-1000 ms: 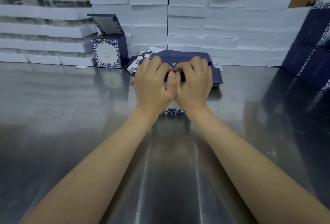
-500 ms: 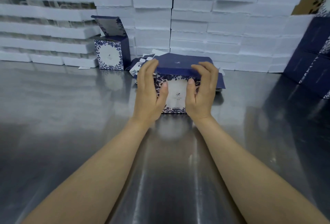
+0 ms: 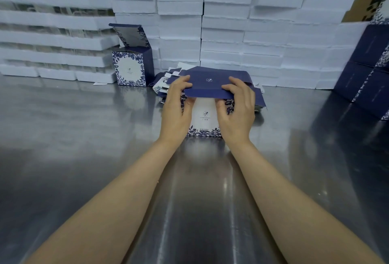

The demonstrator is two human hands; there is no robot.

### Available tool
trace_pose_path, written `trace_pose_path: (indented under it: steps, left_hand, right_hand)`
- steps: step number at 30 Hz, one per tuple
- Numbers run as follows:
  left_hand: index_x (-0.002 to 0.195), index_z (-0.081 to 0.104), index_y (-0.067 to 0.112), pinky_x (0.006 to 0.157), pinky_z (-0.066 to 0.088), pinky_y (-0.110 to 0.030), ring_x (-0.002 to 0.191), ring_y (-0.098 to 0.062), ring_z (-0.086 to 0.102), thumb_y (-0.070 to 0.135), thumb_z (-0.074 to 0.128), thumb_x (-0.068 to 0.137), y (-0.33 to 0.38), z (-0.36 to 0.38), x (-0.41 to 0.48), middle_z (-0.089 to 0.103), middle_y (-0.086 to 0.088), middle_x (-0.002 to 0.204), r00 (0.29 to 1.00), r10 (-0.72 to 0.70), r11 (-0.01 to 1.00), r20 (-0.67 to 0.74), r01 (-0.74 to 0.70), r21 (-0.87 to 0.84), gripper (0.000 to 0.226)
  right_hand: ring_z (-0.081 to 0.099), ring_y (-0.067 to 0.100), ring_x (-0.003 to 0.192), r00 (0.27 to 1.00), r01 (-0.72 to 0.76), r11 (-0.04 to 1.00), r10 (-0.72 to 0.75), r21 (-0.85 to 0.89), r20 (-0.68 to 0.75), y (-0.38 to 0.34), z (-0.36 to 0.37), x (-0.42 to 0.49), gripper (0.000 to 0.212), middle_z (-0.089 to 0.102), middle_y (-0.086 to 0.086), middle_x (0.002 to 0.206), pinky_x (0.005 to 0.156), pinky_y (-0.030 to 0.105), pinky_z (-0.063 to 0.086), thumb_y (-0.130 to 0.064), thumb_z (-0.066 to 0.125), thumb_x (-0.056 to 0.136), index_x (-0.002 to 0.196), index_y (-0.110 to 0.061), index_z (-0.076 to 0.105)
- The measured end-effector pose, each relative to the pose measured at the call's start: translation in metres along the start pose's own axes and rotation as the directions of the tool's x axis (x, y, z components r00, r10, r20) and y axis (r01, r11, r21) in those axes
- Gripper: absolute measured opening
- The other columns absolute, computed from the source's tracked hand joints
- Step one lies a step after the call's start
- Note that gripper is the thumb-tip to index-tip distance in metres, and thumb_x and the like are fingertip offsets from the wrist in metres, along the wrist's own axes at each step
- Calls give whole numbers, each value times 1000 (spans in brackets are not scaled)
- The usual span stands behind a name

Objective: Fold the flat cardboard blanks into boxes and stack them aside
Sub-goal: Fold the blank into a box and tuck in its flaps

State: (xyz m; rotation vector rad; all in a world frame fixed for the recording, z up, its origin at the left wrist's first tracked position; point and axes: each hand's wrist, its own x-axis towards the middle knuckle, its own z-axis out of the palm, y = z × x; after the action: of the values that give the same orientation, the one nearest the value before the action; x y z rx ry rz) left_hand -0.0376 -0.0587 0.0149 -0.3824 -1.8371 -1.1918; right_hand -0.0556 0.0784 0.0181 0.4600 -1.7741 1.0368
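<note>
Left hand [image 3: 175, 108] and right hand [image 3: 239, 110] pinch the lid flap [image 3: 210, 83] of our box [image 3: 203, 119], fingers [image 3: 182, 80] curled. Light, creasable card, we judge — grip beside folds.

Half-folded box [image 3: 205, 120] stands upright, its white front with blue floral border and small logo facing the camera. Its navy lid flap [image 3: 210, 83] is tipped forward over the top and not tucked in. Left hand [image 3: 176, 105] and right hand [image 3: 237, 108] pinch its front edge, fingers on top, thumbs under. Flat blanks [image 3: 163, 87] are piled just behind the box. Finished box [image 3: 130, 68] stands behind-left of it, lid up. Navy boxes [image 3: 366, 70] are stacked well off to its right.
</note>
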Motion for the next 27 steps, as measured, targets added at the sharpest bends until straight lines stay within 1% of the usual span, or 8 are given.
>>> trace_pose_path:
  steps: [4, 6, 10, 13, 17, 22, 24, 27]
  left_hand:
    - [113, 54, 2, 99, 45, -34, 117, -7, 49, 0, 50, 95, 1, 0, 3, 55, -4, 125, 1000, 10, 1000, -2, -10, 17, 19]
    - [116, 51, 3, 100, 43, -27, 117, -4, 48, 1, 52, 95, 1, 1, 1, 53, -3, 126, 1000, 16, 1000, -10, -15, 5, 21]
    - [109, 43, 4, 99, 39, -28, 114, -20, 43, 5, 64, 89, 4, 5, -6, 42, -12, 117, 976, 100, 990, -196, -78, 116, 28]
    - [112, 54, 11, 95, 41, -34, 108, -25, 41, 12, 63, 91, -1, 2, -6, 47, -19, 114, 965, 228, 925, -129, -174, 338, 23]
    - [136, 49, 7, 106, 30, -27, 120, -26, 37, 22, 60, 95, 0, 5, -6, 42, -17, 128, 985, 162, 933, -67, -131, 334, 45]
    - [111, 44, -3, 98, 44, -48, 112, -20, 41, 12, 66, 89, -1, 3, -2, 33, -6, 115, 976, 39, 997, -213, -22, 79, 35]
    - [103, 45, 1, 93, 46, -49, 105, -17, 43, 11, 65, 89, -3, 0, -2, 35, -4, 111, 980, 24, 998, -198, -13, 58, 26]
    - [113, 51, 7, 101, 42, -44, 116, -19, 44, 16, 60, 93, -3, -1, -4, 38, 0, 120, 991, 17, 996, -132, -5, 93, 24]
  right_hand:
    - [53, 28, 107, 1000, -26, 1000, 26, -15, -6, 2, 1, 4, 20, 65, 2, 108, 86, 6, 32, -4, 68, 80, 99, -7, 66]
    - [52, 26, 107, 1000, -19, 1000, 19, -7, -1, 3, 1, 3, 19, 65, 0, 108, 85, 5, 32, -7, 68, 81, 100, -8, 65]
    - [52, 21, 110, 997, -74, 990, 76, 118, -16, 4, 1, 0, 30, 56, -4, 115, 87, 6, 36, -21, 64, 82, 110, -9, 59]
    - [53, 5, 104, 977, -153, 953, 186, 260, -107, 3, 1, 1, 28, 44, -4, 118, 75, 25, 54, -13, 71, 79, 95, -8, 50]
    - [52, -7, 92, 983, -137, 967, 160, 214, -95, -1, 2, -2, 17, 42, -15, 119, 73, 41, 56, -20, 74, 80, 81, -15, 57]
    - [42, 21, 132, 999, -20, 993, 15, 115, 45, 0, 8, -1, 24, 38, 6, 144, 105, 16, 31, -23, 72, 86, 100, -5, 68]
    - [32, 18, 137, 988, -58, 989, 37, 140, 148, -2, 9, 0, 24, 33, 2, 149, 103, 5, 21, -26, 69, 88, 101, -5, 66]
    - [36, 23, 134, 988, -9, 982, -20, 188, 151, -4, 11, 1, 15, 36, 1, 143, 102, 6, 23, -19, 68, 88, 94, -6, 65]
